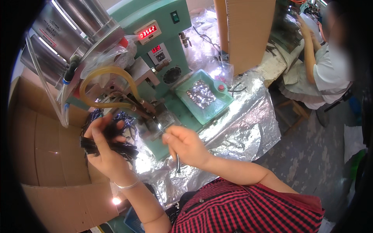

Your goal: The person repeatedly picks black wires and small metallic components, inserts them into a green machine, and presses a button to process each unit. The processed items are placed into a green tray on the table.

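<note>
My left hand [107, 153] is curled around a bundle of thin black strips [90, 145], whose loose ends stick out past the fingers. Its fingers are partly blurred. At the work point of a green bench machine [171, 44], my right hand [188, 146] pinches a slim metal tool [178, 166]; one dark end hangs below the palm, and most of it is hidden by the fingers. Just ahead of those fingertips is the machine's small metal fixture [159, 122]. A teal tray [213, 114] of small shiny metal pieces [201, 94] sits to its right.
An amber hose [87, 87] loops above the fixture. Cardboard [50, 143] stands at left, with dark shiny strips beside it. Crumpled foil [241, 132] covers the table. A tall carton [248, 35] stands behind; another person [330, 70] sits at far right.
</note>
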